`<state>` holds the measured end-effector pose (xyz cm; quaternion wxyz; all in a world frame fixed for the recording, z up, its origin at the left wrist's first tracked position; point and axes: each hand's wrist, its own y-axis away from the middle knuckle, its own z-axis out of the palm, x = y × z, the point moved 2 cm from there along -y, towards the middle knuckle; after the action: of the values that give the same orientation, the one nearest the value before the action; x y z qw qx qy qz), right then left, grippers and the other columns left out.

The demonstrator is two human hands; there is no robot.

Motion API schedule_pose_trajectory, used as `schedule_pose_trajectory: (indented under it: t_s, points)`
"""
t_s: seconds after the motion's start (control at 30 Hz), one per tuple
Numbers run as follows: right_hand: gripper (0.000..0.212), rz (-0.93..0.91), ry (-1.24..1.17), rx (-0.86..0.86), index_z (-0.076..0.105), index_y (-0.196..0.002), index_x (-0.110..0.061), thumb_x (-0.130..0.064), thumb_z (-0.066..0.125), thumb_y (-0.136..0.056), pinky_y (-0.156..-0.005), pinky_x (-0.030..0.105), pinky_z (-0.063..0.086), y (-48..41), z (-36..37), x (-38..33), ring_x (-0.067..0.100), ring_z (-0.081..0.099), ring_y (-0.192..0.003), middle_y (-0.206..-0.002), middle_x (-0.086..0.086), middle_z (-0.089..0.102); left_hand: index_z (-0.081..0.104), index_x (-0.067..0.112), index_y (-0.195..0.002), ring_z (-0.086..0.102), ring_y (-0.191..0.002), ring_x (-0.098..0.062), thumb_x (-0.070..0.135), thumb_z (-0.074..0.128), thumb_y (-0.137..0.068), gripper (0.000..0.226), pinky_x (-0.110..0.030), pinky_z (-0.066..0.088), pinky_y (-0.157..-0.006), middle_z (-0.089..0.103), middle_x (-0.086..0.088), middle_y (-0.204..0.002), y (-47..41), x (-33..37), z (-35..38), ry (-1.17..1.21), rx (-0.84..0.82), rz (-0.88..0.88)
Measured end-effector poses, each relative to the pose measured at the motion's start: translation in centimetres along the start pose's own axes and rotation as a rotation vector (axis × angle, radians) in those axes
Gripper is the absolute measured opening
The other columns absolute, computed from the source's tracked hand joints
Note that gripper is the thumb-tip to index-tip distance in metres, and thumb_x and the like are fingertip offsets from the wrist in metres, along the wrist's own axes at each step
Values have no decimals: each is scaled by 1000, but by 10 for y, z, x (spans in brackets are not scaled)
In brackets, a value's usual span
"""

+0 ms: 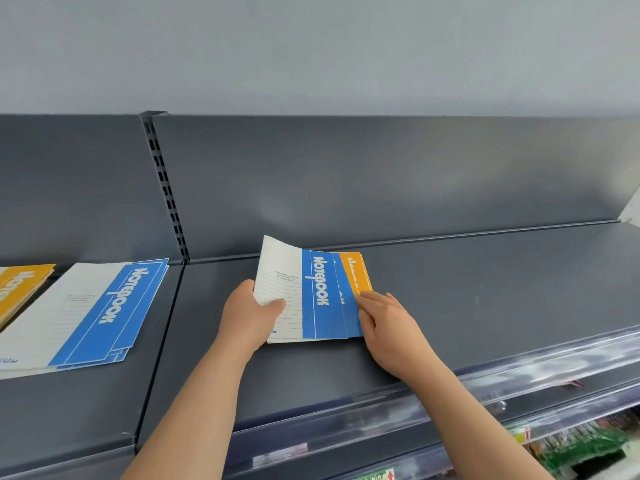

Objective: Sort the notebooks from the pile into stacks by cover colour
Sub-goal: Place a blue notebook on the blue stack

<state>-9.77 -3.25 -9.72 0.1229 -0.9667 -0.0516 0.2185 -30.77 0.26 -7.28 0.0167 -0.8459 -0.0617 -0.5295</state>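
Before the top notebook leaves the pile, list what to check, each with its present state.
1. Left grip on the top blue notebook: ok, thumb on the cover, left edge lifted.
2. Right grip steadying the pile: ok, fingers rest on the lower blue notebook, tips at the orange notebook.
3. Cover colour matches the target: ok, blue band.
4. Blue stack ready to the left: ok, slightly fanned.
5. Orange stack kept apart: ok, partly cut off by the frame.
6. Number of notebooks in the pile: cannot tell.
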Motion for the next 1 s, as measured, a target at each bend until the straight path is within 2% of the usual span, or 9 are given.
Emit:
schedule_pose_trajectory:
  t_s: [0.17, 0.37, 0.47, 0.53, 0.6, 0.67, 0.7, 0.8, 1.0]
  points:
    - [32, -26, 10, -40, 58, -112, -7, -16, 31, -100, -114, 22, 19, 0, -3, -4, 17, 50, -111, -121, 2, 57, 58, 12, -107, 59, -74, -11, 15, 58, -89, 18, -27, 49, -58, 64, 1, -103, 1, -1, -1, 17, -10, -2]
    - [30, -46, 29, -48, 55, -82, -11, -16, 30, -99, -107, 34, 33, -2, 1, -4, 21, 51, -84, -91, 0, 56, 53, 15, -104, 56, -77, -12, 11, 53, -90, 15, -26, 43, -54, 61, 4, -102, 7, 2, -12, 2, 67, 56]
    - [31, -22, 56, -53, 61, -94, -10, -17, 32, -99, -113, 28, 21, -3, -3, -7, 22, 54, -96, -106, 3, 61, 52, 15, -103, 52, -78, 0, 10, 52, -92, 13, -19, 37, -57, 58, 10, -97, 13, 6, -22, -30, 148, 156]
    - [28, -25, 13, -12, 62, -95, -10, -18, 35, -98, -114, 32, 25, -5, -7, -19, 24, 54, -95, -102, 3, 62, 52, 18, -102, 53, -80, 3, 12, 53, -92, 12, -18, 39, -58, 59, 12, -97, 17, 7, -30, 9, 189, 173]
    - [27, -23, -68, 4, 60, -108, -11, -23, 38, -99, -107, 38, 34, -7, -6, -37, 26, 52, -100, -107, 1, 63, 54, 19, -103, 57, -84, 1, 14, 55, -91, 13, -22, 45, -61, 63, 12, -99, 24, 5, -41, 118, 209, 141]
    - [37, 20, -201, -14, 50, -130, -15, -32, 41, -98, -93, 34, 44, -9, -6, -60, 23, 53, -108, -122, 0, 60, 56, 21, -104, 62, -86, -4, 15, 57, -90, 15, -25, 49, -62, 65, 14, -99, 30, 3, -53, 235, 203, 87]
    - [40, 30, -285, -12, 46, -133, -18, -35, 44, -97, -81, 28, 47, -10, -4, -71, 19, 56, -103, -123, -2, 60, 57, 22, -105, 64, -88, -6, 16, 58, -90, 16, -25, 50, -62, 66, 13, -99, 33, 0, -61, 279, 198, 69]
    - [36, 41, -506, 8, 48, -127, -23, -33, 54, -93, -56, 8, 44, -15, 2, -108, 0, 58, -82, -100, -14, 61, 57, 22, -105, 65, -89, -6, 18, 61, -90, 17, -23, 50, -62, 67, 12, -100, 36, -8, -89, 328, 235, 54]
    - [39, 18, -591, -35, 52, -125, -24, -29, 63, -88, -54, 10, 42, -28, 39, -180, 0, 60, -80, -92, -13, 63, 54, 19, -100, 62, -85, -7, 18, 63, -88, 15, -23, 49, -58, 64, 8, -98, 35, -36, -160, 137, 379, 60]
